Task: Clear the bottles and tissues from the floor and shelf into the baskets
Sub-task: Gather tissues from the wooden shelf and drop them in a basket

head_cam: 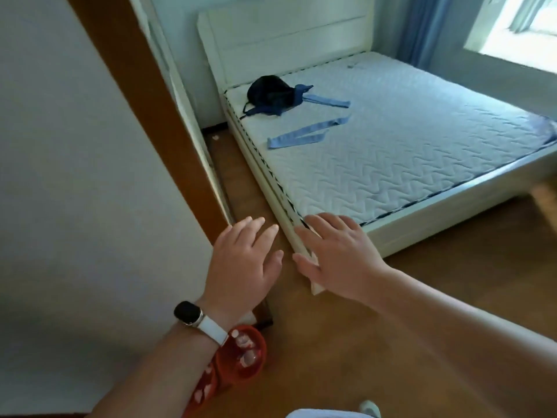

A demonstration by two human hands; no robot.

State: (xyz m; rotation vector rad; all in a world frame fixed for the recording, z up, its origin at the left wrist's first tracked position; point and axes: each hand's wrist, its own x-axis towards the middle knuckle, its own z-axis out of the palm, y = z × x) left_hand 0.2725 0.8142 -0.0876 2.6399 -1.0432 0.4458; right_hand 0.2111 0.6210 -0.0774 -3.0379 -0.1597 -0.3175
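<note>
My left hand and my right hand are both held out in front of me with fingers straight and spread, holding nothing. They hover over the wooden floor near the corner of a white bed. A small white scrap, perhaps a tissue, lies on the floor far back in the narrow gap between the bed and the wall. A red slipper shows under my left wrist. No bottles or baskets are in view.
A brown door frame and a white wall stand at the left. On the mattress lie a black bag and blue fabric strips. A blue curtain and a window are at the back right.
</note>
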